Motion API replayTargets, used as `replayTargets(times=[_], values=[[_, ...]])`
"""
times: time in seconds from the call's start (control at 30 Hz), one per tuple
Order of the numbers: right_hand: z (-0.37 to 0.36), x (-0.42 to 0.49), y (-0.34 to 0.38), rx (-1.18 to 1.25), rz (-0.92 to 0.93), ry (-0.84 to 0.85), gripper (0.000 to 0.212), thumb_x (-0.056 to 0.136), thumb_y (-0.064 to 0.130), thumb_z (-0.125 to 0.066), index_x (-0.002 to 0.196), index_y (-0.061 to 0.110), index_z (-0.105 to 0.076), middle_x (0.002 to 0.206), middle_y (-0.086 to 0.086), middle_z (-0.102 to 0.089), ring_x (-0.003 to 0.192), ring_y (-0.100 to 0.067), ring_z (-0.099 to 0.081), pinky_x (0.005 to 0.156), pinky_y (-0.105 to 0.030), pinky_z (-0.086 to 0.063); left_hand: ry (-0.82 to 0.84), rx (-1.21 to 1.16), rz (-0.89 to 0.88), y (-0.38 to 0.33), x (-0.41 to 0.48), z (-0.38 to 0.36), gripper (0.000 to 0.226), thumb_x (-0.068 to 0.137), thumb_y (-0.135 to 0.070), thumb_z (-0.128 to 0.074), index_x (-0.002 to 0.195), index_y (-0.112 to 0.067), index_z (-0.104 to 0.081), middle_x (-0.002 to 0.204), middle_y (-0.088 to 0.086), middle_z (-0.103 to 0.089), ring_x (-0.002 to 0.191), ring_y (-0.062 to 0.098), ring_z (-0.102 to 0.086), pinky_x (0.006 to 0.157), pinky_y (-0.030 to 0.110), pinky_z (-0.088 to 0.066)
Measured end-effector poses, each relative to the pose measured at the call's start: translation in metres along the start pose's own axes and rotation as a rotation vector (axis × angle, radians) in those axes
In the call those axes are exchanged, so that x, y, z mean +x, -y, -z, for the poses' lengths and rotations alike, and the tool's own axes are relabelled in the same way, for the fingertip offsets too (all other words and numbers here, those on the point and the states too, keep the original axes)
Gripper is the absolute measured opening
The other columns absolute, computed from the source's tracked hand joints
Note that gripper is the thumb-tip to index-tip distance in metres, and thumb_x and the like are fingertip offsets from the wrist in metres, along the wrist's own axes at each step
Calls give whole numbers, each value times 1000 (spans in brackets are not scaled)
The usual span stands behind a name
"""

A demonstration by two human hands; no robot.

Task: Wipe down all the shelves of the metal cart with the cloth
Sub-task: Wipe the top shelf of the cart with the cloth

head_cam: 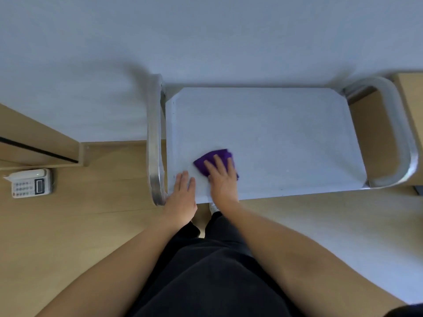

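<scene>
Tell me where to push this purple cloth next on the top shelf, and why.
Probably sweep the purple cloth to your right along the near edge. Your right hand presses it flat near the front-left corner of the grey metal cart's top shelf, and the wide stretch toward the right-hand tubular handle lies beyond it. Your left hand rests flat on that corner, perhaps steadying the cart.

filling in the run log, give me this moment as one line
step: wiping top shelf | right hand: flat on purple cloth | left hand: flat on shelf's near left corner | lower shelves: hidden
</scene>
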State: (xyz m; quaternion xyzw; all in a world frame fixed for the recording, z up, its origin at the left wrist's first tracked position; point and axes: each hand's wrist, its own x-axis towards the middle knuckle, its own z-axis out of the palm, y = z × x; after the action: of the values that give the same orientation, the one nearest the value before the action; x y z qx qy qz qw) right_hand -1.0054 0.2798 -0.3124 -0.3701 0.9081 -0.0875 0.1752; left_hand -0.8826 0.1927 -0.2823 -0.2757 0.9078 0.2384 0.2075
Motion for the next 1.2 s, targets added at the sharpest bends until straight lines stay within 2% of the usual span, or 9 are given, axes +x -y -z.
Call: replayTargets(times=[0.2,0.33,0.4,0.5,0.67,0.87,0.97,1.1,1.2], values=[[22,-17,-44,-60,238,48,45,104,26,-41,149,31,-37,160,1,-27,151,-31,-12,123,-40,-18,44,49,-35,0,-4,-1,73,97,-18,-49,153,-10,-2,160,10,18,147,28,17,110,41,-36],[33,-21,-69,57,-222,-12,49,104,23,-36,151,33,-27,163,4,-16,152,-28,-2,122,-45,-18,47,71,-58,2,-1,-6,73,97,-19,-49,153,-10,-3,159,12,20,147,31,17,109,37,-37],[25,-23,-49,65,-302,-53,52,102,18,-38,152,28,-26,163,0,-18,151,-29,-6,123,-48,-10,50,87,-53,1,-1,-8,73,97,-19,-49,153,-10,-3,159,13,19,146,31,18,109,38,-37],[1,-33,-12,-6,-136,-45,55,103,18,-36,154,28,-17,163,1,-17,152,-29,-5,123,-50,-5,45,91,-30,1,-1,-10,76,96,-18,-50,153,-12,-1,159,11,20,146,30,19,111,44,-33],[5,-43,-36,-16,90,47,52,104,23,-40,151,38,-23,163,7,-16,152,-30,-2,121,-43,-19,29,119,-33,1,-1,-10,76,96,-22,-51,153,-12,-2,159,12,19,147,31,17,111,42,-34],[28,-34,-86,109,-403,-47,54,103,14,-37,152,32,-24,163,1,-15,151,-36,0,124,-46,-13,-72,65,-123,-27,5,-7,49,95,-20,-48,142,-12,-35,161,9,-7,149,30,-2,112,39,-33],[26,-36,-84,13,-246,-13,57,103,16,-37,154,32,-16,164,1,-11,151,-36,1,124,-48,-9,-67,36,-264,-56,11,-10,48,95,-16,-46,142,-11,-37,159,5,-16,148,26,-9,108,37,-39],[37,-46,-124,6,-44,65,60,102,15,-44,152,37,-20,164,7,-11,152,-31,-1,120,-43,-23,-56,29,-350,-97,25,-13,49,93,-16,-48,140,-8,-40,153,6,-28,144,21,-20,104,33,-44],[53,-43,-169,-20,-67,64,56,103,16,-41,152,36,-23,164,6,-13,152,-29,-3,123,-43,-20,-16,60,-361,-130,35,-19,52,95,-19,-46,144,-8,-34,157,5,-21,147,22,-13,109,35,-39]])
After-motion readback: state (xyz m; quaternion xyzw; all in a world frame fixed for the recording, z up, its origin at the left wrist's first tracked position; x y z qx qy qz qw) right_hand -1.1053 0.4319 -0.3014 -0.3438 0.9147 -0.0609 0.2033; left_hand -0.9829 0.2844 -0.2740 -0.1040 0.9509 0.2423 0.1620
